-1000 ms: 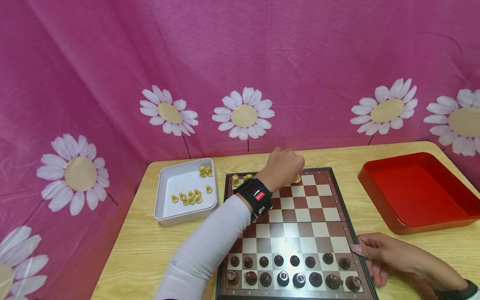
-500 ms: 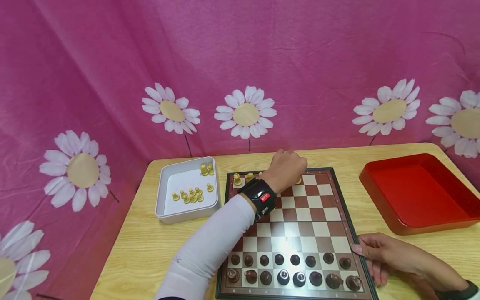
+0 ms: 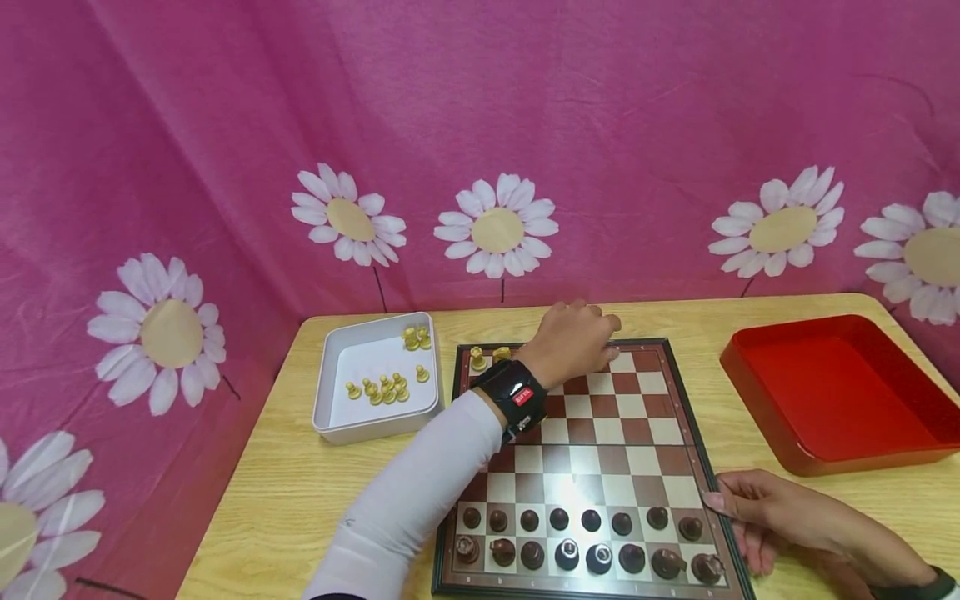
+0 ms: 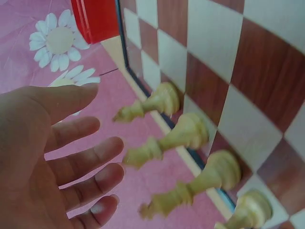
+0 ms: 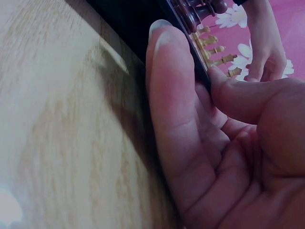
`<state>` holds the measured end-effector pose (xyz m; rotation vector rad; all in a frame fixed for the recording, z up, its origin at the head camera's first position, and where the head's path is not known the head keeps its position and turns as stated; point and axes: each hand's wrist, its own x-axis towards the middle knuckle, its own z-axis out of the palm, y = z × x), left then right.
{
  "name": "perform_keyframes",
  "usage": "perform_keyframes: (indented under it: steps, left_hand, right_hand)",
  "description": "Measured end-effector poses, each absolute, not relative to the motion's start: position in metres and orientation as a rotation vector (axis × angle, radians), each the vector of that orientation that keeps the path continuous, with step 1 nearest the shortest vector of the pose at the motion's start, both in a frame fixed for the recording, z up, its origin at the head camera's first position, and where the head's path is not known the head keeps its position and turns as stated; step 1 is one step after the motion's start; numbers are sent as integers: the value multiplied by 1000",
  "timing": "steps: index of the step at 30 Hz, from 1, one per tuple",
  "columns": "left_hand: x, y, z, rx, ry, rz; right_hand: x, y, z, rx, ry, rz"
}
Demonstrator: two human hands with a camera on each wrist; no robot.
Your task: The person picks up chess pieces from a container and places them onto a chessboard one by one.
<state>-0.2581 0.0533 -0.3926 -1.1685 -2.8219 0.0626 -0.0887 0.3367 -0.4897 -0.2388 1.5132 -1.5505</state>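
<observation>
My left hand [image 3: 573, 343] hovers over the far edge of the chessboard [image 3: 585, 458], its fingers spread and holding nothing. In the left wrist view, several yellow chess pieces stand in a row just off the fingertips; the nearest to the thumb is a slim chess piece [image 4: 162, 100]. From above, the hand and wrist hide part of that row, while a yellow rook [image 3: 477, 359] and a yellow knight [image 3: 502, 354] show at its left end. Along the board's right edge, my right hand [image 3: 787, 512] grips the rim, thumb on top and fingers against the side.
A white box [image 3: 330, 427] at the left holds several yellow pieces, mostly pawns [image 3: 387, 392]. To the right stands a red tray [image 3: 832, 392]. Dark brown chess pieces [image 3: 566, 553] fill the two near rows. A pink flowered cloth [image 3: 630, 150] hangs behind the wooden table [image 3: 258, 500].
My left hand's fingers have loosened and lifted away from the far row, spreading apart. The right hand keeps its place at the board's edge.
</observation>
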Motion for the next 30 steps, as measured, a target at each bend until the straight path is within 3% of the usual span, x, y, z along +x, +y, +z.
perform_keyframes:
  steps: [11,30]
  left_hand:
    - [-265,13,-363,-1010,-2911,7]
    - [-279,-117,-357,-626,-2989,-239]
  right_hand:
    - [-90,337,-490,-240,1507,-1535]
    - [-90,336,-489,-241,1502,-1544]
